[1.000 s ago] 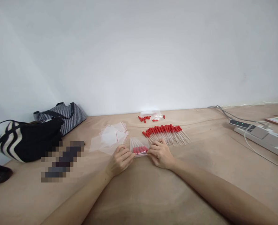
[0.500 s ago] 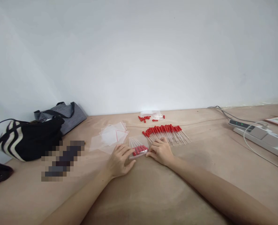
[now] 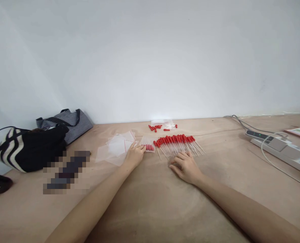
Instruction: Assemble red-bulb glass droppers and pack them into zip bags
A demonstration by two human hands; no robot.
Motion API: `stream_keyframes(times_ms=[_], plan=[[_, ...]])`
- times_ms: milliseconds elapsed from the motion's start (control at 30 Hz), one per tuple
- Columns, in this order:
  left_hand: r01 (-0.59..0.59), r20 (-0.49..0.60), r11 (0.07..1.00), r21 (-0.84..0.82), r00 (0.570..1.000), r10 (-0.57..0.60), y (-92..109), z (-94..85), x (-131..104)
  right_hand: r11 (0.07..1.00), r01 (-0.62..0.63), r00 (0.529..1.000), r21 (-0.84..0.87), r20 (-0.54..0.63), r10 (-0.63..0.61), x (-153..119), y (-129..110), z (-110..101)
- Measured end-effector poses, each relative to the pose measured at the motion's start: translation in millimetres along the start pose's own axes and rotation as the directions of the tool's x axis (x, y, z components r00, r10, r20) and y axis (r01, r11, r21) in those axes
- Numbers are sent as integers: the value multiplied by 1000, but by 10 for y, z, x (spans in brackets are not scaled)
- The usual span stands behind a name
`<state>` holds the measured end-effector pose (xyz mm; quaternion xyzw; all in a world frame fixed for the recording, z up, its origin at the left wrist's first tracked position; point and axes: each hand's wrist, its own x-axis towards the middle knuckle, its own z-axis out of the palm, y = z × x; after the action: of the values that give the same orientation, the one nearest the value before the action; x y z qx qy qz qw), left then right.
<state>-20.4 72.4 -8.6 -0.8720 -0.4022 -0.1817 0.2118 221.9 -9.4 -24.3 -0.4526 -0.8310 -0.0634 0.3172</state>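
A small clear bag with red-topped droppers point(image 3: 149, 147) lies flat, and my left hand point(image 3: 135, 154) has its closed fingers on the bag's left edge. Left of it spreads a pile of clear zip bags with red lines point(image 3: 118, 145). My right hand point(image 3: 185, 166) rests with loosely curled, parted fingers just below a fanned row of red-topped droppers point(image 3: 176, 140); nothing shows in it. Farther back lie several loose red-topped pieces point(image 3: 155, 128) beside another clear bag point(image 3: 162, 123).
On the left are a black and white bag point(image 3: 38, 148), a striped bag point(image 3: 75, 126) and a blurred dark object point(image 3: 70, 172). A power strip point(image 3: 283, 148) with cables lies at the right on the wooden table point(image 3: 150, 202), near a coloured card point(image 3: 299, 132).
The filled bag has moved away from me, up beside the dropper row, with my left hand on it. My right hand has let go of the bag and shifted right and nearer.
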Motion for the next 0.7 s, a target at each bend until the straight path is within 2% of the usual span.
stream_keyframes(times_ms=[100, 200, 333, 433, 500, 533, 600, 633, 700], plan=[[49, -17, 999, 9, 999, -49, -13, 78, 105, 999, -38, 999, -6, -19, 38, 13, 17, 13], [87, -57, 996, 5, 995, -87, 24, 74, 107, 996, -86, 996, -33, -38, 84, 45, -5, 64], [150, -143, 989, -2, 979, -149, -11, -57, -102, 985, -145, 989, -89, -17, 144, 166, -94, 169], [286, -209, 958, -5, 937, -281, -212, -153, -352, 963, -231, 971, -138, 21, 237, 350, -209, 245], [426, -153, 904, 43, 897, -415, -394, -194, -503, 929, -319, 939, -185, 68, 336, 497, -291, 279], [490, -89, 869, 73, 871, -484, -481, -210, -563, 911, -353, 919, -214, 104, 380, 568, -327, 289], [599, 90, 796, 81, 791, -605, -617, -237, -643, 878, -393, 877, -274, 176, 448, 691, -381, 303], [629, 168, 774, 77, 757, -632, -661, -249, -663, 866, -402, 859, -297, 206, 469, 741, -399, 311], [661, 249, 747, 76, 713, -656, -701, -267, -670, 852, -410, 832, -326, 249, 496, 820, -417, 333]])
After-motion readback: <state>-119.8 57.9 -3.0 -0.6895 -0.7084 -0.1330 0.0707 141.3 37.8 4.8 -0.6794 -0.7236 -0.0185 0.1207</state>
